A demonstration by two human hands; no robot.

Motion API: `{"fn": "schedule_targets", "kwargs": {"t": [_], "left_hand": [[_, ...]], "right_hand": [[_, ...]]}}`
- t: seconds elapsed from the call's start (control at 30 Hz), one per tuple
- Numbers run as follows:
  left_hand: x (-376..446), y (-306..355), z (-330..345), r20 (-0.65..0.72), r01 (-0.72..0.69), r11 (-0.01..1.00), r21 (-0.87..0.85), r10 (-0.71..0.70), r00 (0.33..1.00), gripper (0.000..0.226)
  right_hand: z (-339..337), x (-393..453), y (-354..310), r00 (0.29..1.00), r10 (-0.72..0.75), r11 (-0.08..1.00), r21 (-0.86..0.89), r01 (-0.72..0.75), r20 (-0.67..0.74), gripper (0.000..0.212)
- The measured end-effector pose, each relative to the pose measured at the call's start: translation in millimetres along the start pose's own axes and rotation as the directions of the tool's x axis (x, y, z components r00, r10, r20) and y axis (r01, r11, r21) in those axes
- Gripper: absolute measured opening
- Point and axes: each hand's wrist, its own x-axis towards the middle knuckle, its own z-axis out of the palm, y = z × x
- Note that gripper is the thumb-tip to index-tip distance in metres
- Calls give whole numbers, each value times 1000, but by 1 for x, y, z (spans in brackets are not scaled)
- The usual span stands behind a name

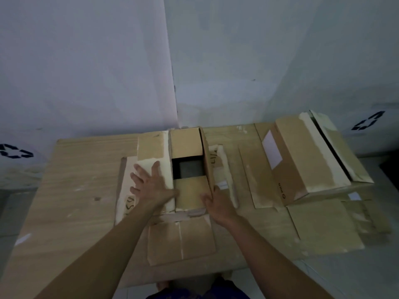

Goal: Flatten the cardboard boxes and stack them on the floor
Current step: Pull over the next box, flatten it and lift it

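The left hand (151,186) presses flat, fingers spread, on the open box (187,169) flap; the right hand (216,201) grips the wall beside it — uneven pressure could tear the seam rather than fold it.

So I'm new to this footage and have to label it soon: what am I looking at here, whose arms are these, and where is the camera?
There is no machine here. A person wears one wide-angle camera on the head, looking forward and down, so the two bare arms reaching in from the bottom are their own.

The left hand lies flat with spread fingers, pressing on the left flap of an open cardboard box in the middle. The right hand has its fingers curled round the lower end of that box's upright right wall.

The box rests on a large sheet of flattened cardboard spread over the floor in a corner of pale walls. To the right sits a second box, not yet flattened, bearing a white label. More flat pieces lie near it.
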Motion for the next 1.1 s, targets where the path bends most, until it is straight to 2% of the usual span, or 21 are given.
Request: {"fn": "schedule_targets", "kwargs": {"t": [0.03,0.1,0.2,0.27,0.33,0.4,0.43,0.5,0.57,0.67,0.7,0.73,0.8,0.83,0.9,0.93,1.0,1.03,1.1], "left_hand": [[0,0,-4,0,-2,999,-46,2,1000,121],[-4,-2,-21,22,-17,969,-245,23,1000,112],[-12,-19,-49,40,-37,759,-650,83,996,87],[-18,-33,-65,5,-86,685,-724,130,992,76],[-25,-41,-82,-142,-261,754,-603,220,965,77],[-29,-45,-96,-292,-415,878,-239,342,893,83],[-28,-47,-101,-319,-398,917,-26,370,873,86],[-26,-53,-107,-292,-249,915,318,344,892,81],[-20,-65,-103,-186,-145,867,477,261,947,62],[-14,-85,-88,-3,-134,905,404,148,989,50],[-14,-90,-84,27,-122,936,331,120,992,48],[-13,-94,-80,38,-96,968,232,89,995,46],[-14,-96,-74,44,-29,1000,9,28,999,44],[-15,-96,-71,60,-7,998,-66,11,998,49],[-16,-94,-65,100,-12,996,-88,20,995,68],[-15,-93,-62,112,-24,998,-64,31,993,74],[-13,-92,-55,135,-61,998,-33,65,989,72],[-12,-92,-52,145,-83,996,-43,88,985,69],[-10,-96,-42,139,-130,988,-86,141,980,55]], "right_hand": [[1,0,4,1000,8,1000,23,-8,-14,63],[-5,5,6,997,-20,995,-94,13,-72,71],[-15,13,-4,969,-188,898,-427,105,-157,89],[-14,22,-18,922,-361,787,-576,220,-140,88],[-7,30,-36,885,-461,702,-640,314,-72,84],[5,36,-54,902,-430,688,-630,360,46,74],[12,39,-62,916,-387,699,-615,366,105,68],[23,40,-76,929,-331,714,-600,361,165,58],[25,35,-92,919,-380,699,-618,360,105,49],[13,16,-122,826,-551,717,-577,392,-124,37],[5,9,-134,830,-542,740,-543,396,-133,39],[-3,3,-144,867,-491,766,-516,383,-84,39],[-20,-10,-157,943,-295,794,-509,332,155,34],[-26,-15,-157,938,-189,810,-493,316,291,31],[-28,-23,-145,863,-69,822,-462,333,500,28],[-22,-24,-133,834,-51,814,-461,354,549,40],[-3,-21,-103,829,-44,815,-459,353,558,63],[9,-19,-86,851,-59,826,-453,336,522,65],[31,-14,-54,918,-134,840,-448,305,373,54]]}}
